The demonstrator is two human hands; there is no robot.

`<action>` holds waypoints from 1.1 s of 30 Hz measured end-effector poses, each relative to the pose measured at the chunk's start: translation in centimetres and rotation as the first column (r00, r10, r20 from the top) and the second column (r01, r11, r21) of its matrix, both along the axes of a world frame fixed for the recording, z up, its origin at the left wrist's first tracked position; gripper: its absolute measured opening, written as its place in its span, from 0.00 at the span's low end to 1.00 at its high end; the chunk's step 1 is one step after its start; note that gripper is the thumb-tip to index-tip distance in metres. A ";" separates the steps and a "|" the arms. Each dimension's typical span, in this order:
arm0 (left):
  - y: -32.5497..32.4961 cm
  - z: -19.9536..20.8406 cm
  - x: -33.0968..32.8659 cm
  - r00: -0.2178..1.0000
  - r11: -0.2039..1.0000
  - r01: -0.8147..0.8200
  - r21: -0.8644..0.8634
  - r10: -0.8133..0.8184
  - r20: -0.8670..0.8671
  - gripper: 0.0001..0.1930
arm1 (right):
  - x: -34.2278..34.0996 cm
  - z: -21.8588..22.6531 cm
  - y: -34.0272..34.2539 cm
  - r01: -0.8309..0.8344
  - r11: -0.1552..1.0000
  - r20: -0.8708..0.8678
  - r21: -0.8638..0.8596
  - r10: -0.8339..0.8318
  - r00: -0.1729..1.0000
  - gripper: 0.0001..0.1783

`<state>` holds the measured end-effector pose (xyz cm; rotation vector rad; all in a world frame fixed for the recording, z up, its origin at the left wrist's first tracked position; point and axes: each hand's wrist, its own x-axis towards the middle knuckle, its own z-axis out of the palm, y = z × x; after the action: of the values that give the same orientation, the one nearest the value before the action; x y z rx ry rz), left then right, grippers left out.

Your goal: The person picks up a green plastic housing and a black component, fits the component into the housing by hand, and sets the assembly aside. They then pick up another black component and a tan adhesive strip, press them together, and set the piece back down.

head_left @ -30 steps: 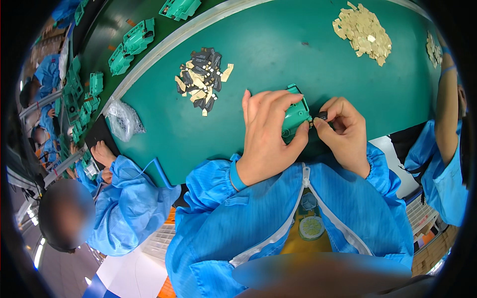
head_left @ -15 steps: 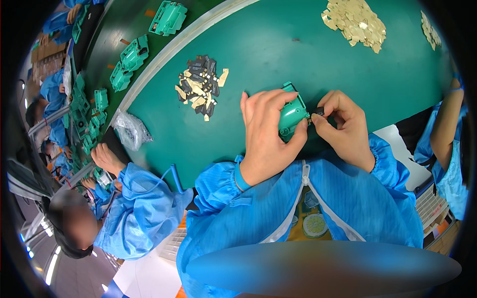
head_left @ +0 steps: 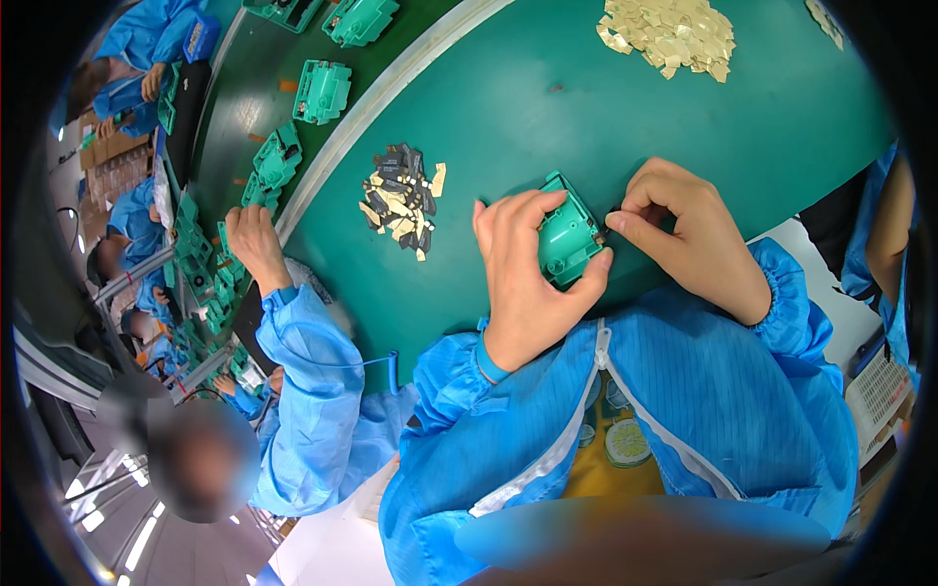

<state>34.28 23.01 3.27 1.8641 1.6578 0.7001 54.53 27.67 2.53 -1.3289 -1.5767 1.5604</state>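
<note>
My left hand (head_left: 523,288) is closed round a green plastic housing (head_left: 565,234), thumb on its near edge and fingers over its left side. The hollow inside of the housing faces up, just above the green table. At its right rim, my right hand (head_left: 694,234) pinches a small dark piece (head_left: 613,213) between thumb and forefinger. Most of that piece is hidden by the fingertips, and whether it touches the housing I cannot tell. Left of my hands lies a pile of small black and cream flat pieces (head_left: 403,195).
A heap of cream flat pieces (head_left: 674,37) lies at the far right. Beyond a pale rail (head_left: 391,83), several green housings (head_left: 322,91) sit on a dark green belt. A co-worker's hand (head_left: 256,244) reaches to the belt at left, its sleeve beside a clear plastic bag (head_left: 318,288).
The housing has turned so more of its inside shows, and the dark piece is now mostly covered by my right fingers. The co-worker's hand has moved farther out to the belt housings.
</note>
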 end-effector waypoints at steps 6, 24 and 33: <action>0.0 0.0 -0.2 0.999 0.999 0.041 0.002 -0.041 -0.006 0.35 | 0.2 -0.6 -0.2 -0.007 1.000 -0.057 0.025 0.008 0.998 0.10; -3.5 0.9 -3.0 0.907 0.980 0.006 -0.199 0.079 0.414 0.38 | -2.2 0.9 -3.2 0.005 0.999 -0.267 -0.053 -0.019 0.964 0.08; -4.4 2.1 -3.1 0.845 0.965 -0.076 -0.252 0.196 0.497 0.32 | -3.2 2.1 -4.1 0.005 0.995 -0.180 0.100 0.013 0.984 0.09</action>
<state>31.19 18.64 5.37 1.2577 1.4438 0.9369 51.33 23.56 4.59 -1.0985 -1.5240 1.5367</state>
